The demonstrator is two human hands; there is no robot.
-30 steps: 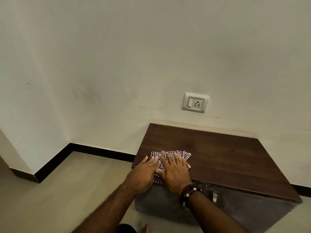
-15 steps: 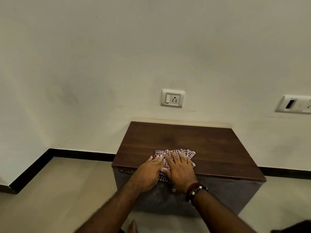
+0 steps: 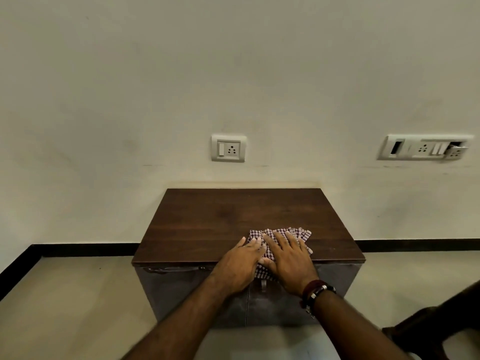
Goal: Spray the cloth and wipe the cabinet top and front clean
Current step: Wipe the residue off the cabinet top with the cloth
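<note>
Against a pale wall with a socket (image 3: pixel 228 148) stands the cabinet (image 3: pixel 233 219), its dark wood top bare at the far side. Both the left hand (image 3: pixel 240 266) and right hand (image 3: pixel 289 258) press flat, fingers straight, on the checked cloth (image 3: pixel 298 233) at the top's near edge, right of centre.
</note>
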